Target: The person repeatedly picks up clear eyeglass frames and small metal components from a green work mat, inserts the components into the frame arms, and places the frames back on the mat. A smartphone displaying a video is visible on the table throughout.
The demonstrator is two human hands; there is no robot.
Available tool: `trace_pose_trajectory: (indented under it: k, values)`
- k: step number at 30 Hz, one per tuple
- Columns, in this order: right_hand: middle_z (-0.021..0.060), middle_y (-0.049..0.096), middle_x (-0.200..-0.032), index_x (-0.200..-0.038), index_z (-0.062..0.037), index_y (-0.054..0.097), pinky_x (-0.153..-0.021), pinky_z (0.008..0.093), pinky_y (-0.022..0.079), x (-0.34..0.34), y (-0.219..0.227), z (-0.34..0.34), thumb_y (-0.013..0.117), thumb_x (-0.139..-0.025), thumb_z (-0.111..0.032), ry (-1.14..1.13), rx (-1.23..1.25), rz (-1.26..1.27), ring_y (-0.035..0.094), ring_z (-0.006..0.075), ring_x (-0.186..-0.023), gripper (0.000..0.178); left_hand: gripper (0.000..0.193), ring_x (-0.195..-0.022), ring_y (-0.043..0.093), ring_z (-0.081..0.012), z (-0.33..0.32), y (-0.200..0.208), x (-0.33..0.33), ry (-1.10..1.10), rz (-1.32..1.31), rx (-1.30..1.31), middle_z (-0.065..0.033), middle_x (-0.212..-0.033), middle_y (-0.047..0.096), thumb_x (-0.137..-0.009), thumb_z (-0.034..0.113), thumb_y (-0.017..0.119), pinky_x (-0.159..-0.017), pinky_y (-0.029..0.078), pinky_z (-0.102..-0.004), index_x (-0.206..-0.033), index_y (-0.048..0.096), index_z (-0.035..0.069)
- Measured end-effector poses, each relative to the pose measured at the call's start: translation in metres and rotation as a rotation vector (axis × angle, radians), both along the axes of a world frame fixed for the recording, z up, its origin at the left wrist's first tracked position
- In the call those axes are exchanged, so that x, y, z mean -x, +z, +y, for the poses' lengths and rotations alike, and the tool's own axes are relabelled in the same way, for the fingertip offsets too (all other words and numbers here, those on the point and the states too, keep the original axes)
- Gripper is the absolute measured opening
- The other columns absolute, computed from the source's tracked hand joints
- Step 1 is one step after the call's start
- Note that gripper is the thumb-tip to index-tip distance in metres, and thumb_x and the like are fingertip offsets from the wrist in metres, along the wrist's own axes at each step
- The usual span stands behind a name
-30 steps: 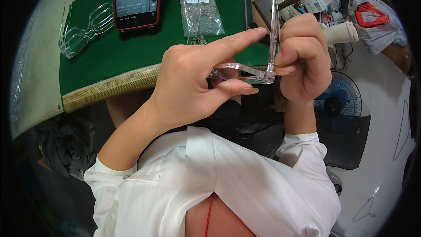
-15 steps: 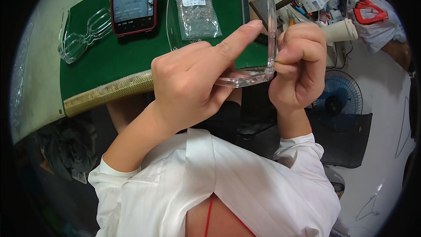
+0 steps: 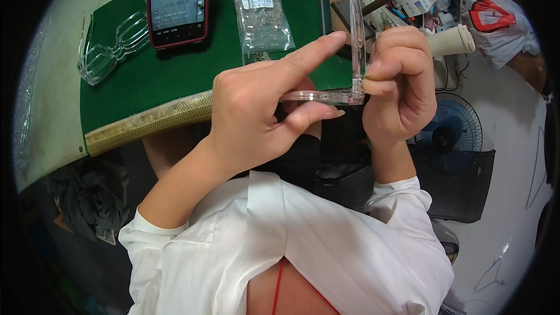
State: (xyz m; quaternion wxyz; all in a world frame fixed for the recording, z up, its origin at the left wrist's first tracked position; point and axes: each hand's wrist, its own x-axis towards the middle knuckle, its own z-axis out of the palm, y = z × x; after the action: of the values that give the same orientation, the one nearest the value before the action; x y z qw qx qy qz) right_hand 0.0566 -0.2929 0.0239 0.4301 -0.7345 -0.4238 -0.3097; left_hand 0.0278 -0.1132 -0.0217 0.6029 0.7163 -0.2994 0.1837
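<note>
A clear plastic eyeglass frame [image 3: 311, 96] is held above the table's front edge, one of its temple arms [image 3: 357, 35] standing upward from the right corner. My left hand [image 3: 248, 111] closes round the frame front, its index finger stretched toward that temple and its thumb below the front. At the hinge corner, my right hand [image 3: 402, 81] is closed, thumb and index finger pinched together against the joint. Anything between those fingertips is too small to make out. Beyond my left hand lie loose tiny metal pieces [image 3: 261, 56] and a clear bag of small metal parts [image 3: 266, 26].
A green mat [image 3: 134, 90] covers the table, with a gold patterned strip [image 3: 149, 115] along its front edge. Another clear eyeglass frame [image 3: 108, 52] lies at left beside a propped phone [image 3: 178, 9]. Rightward are a metal tool block [image 3: 341, 14], a white tube [image 3: 452, 41] and a blue fan [image 3: 449, 125].
My left hand has shifted slightly right and turned the eyeglass frame, so its far temple now crosses the bag. The left thumb has stretched out; the right hand stays pinched at the hinge.
</note>
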Motion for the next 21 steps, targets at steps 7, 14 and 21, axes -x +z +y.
trace_pose_trajectory:
  k: [7, 14, 21]
  values:
    - [0.0085, 0.056, -0.078, -0.078, -0.001, 0.061, -0.057, 0.0231, 0.041, 0.0006, 0.0006, -0.0004, 0.071, -0.076, -0.012, 0.038, 0.002, 0.064, 0.052, 0.0148, -0.066, 0.015, 0.067, -0.059, 0.062, -0.0137, 0.006, -0.0013, -0.0016, 0.015, -0.055, -0.055, -0.0096, -0.075, 0.067, -0.065, 0.006, 0.079, -0.057, 0.047, -0.0234, -0.127, 0.053, -0.002]
    - [0.0091, 0.055, -0.081, -0.079, 0.0008, 0.06, -0.058, 0.0224, 0.04, -0.0002, 0.0003, 0.0001, 0.069, -0.079, -0.012, 0.076, -0.014, 0.095, 0.051, 0.0138, -0.067, 0.016, 0.066, -0.065, 0.065, -0.0134, 0.0034, -0.0027, 0.0004, -0.063, 0.073, 0.023, -0.011, -0.096, 0.069, -0.067, 0.006, 0.079, -0.06, 0.05, -0.0231, -0.127, 0.053, -0.001]
    - [0.01, 0.053, -0.088, -0.086, 0.0024, 0.057, -0.066, 0.0208, 0.04, -0.0003, -0.0084, 0.0031, 0.064, -0.086, -0.015, 0.229, -0.175, 0.24, 0.05, 0.0128, -0.076, 0.019, 0.063, -0.071, 0.066, -0.0128, -0.0025, 0.0009, 0.0007, -0.125, 0.091, 0.152, -0.0137, -0.117, 0.063, -0.068, 0.011, 0.08, -0.065, 0.052, -0.0231, -0.124, 0.054, -0.001]
